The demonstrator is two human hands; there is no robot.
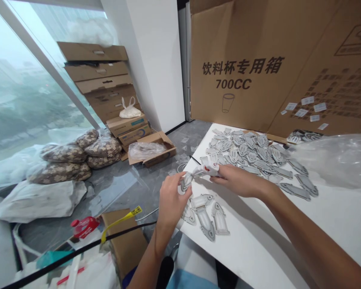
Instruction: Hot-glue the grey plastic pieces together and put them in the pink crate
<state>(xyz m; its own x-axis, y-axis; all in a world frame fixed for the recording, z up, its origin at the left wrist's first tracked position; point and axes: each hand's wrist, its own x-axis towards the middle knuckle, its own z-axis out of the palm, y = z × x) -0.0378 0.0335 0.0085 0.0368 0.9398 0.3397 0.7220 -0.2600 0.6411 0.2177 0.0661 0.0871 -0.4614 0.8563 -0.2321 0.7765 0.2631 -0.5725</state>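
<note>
Near the table's left edge, my left hand (173, 200) pinches a small grey fish-shaped piece (186, 181) between thumb and fingers. My right hand (228, 178) is wrapped around a white glue gun (203, 170) with an orange-red part on its body. The gun's tip reaches to the piece in my left hand; whether it touches, I cannot tell. Several similar grey pieces with pale centres (205, 220) lie on the white table (258, 237) just below my hands. Beyond the right hand, many more such grey pieces (243, 149) are spread out, some overlapping.
A large cardboard sheet (240, 48) stands behind the table. Clear plastic (339, 160) lies at the table's right. On the floor at left are an open carton (156, 156), patterned bundles (66, 156) and stacked boxes (108, 88). A black strap (87, 243) crosses the lower left.
</note>
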